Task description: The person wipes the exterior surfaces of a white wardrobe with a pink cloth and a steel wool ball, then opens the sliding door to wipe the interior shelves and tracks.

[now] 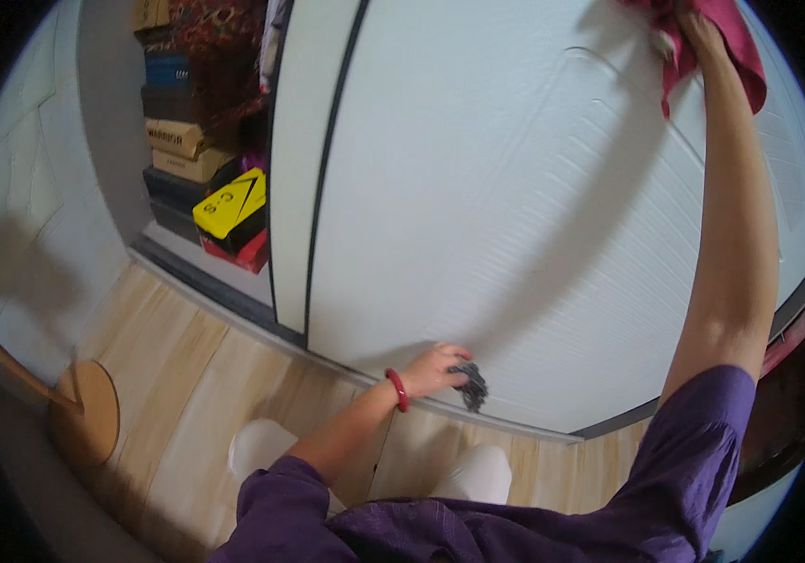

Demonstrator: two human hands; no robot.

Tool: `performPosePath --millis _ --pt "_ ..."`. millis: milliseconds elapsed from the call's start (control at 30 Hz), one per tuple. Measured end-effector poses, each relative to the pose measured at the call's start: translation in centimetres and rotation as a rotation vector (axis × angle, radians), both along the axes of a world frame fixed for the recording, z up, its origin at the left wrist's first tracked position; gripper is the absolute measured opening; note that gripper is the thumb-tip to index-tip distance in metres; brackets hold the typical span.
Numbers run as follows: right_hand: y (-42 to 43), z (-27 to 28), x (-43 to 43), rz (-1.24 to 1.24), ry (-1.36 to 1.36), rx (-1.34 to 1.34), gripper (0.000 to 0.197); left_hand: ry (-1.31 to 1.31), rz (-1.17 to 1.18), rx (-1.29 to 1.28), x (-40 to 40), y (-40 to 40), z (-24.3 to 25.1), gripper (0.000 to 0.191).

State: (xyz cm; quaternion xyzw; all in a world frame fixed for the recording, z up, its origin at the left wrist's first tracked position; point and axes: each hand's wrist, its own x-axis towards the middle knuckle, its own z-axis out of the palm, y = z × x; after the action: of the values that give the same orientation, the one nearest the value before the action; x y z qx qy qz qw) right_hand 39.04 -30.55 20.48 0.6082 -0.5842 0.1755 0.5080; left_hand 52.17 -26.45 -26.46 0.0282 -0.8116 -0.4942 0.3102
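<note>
My left hand (436, 371), with a red bangle (397, 390) on its wrist, grips a dark grey bunched scrubber or rag (471, 387) low down by the white sliding wardrobe door (487, 176). My right arm reaches far up along the same door. At its end my right hand (699, 32) holds a crimson cloth (744, 53) against the door's upper surface, and the cloth hides part of the fingers. Raised ridges run across the door, and the arm's shadow falls over it.
Left of the door, the open wardrobe section holds stacked shoe boxes (175, 138), a yellow-lidded box (232, 204) and hanging clothes (216, 56). A floor track (212, 292) edges the wood-look floor (184, 366). A round wooden stand base (85, 415) is at left; dark furniture (775, 436) is at right.
</note>
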Motion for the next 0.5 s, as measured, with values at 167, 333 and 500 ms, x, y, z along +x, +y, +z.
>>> performPosePath --millis 167,333,500 --pt "-2.2 -5.4 2.9 0.021 0.017 0.159 0.037 0.095 -0.144 0.725 6.3 -2.1 -2.2 0.018" --pt "-5.1 -16.1 7.4 0.289 -0.160 0.517 0.033 0.293 0.259 0.944 13.6 -6.8 -5.5 0.018" --pt "-3.8 -27.3 10.0 0.448 -0.499 0.933 0.029 0.831 0.358 1.167 15.9 -9.7 -10.7 0.032"
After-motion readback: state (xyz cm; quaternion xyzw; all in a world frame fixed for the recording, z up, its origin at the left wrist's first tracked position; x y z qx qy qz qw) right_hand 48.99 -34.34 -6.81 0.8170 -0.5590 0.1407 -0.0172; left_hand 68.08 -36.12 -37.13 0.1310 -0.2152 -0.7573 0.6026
